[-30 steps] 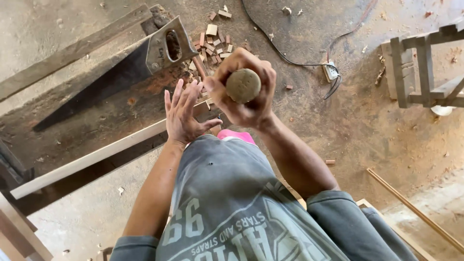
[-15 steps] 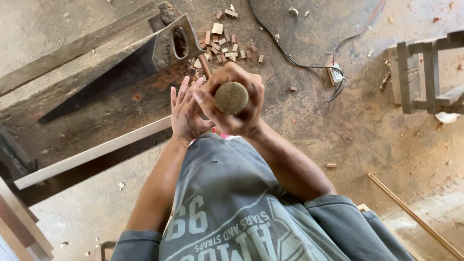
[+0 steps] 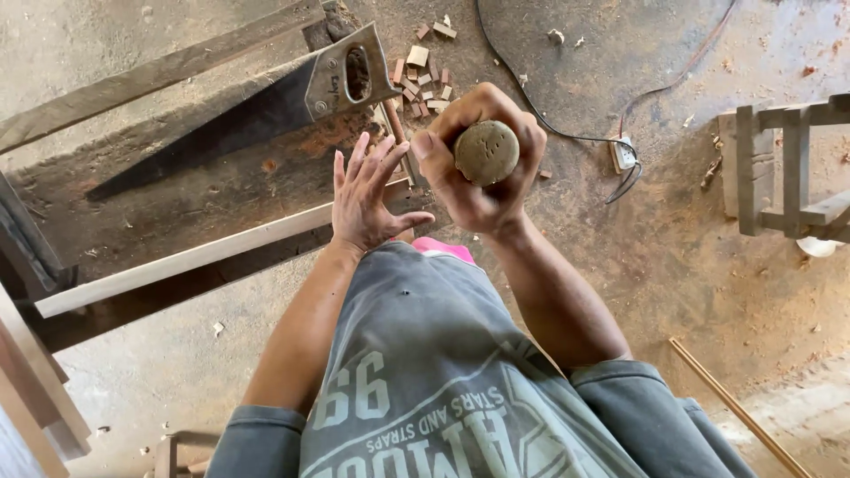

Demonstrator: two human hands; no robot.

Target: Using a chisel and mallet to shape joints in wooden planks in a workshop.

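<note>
Right hand [image 3: 482,168] wrapped tight round a round wooden handle [image 3: 486,152], end-on to the camera. Left hand [image 3: 367,195] open, fingers spread, holding nothing, beside it. Handsaw [image 3: 266,106] lies beyond the left hand.

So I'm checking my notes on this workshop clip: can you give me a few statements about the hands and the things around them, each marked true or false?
1. The right hand is wrapped around a round-ended wooden handle. True.
2. The left hand grips the handsaw. False: its fingers are spread open and it holds nothing; the saw lies on the bench.
3. Small wood offcuts lie on the floor near the saw's grip. True.
4. The cable on the floor is coiled around the right wrist. False: it lies on the floor, apart from the hand.
</note>
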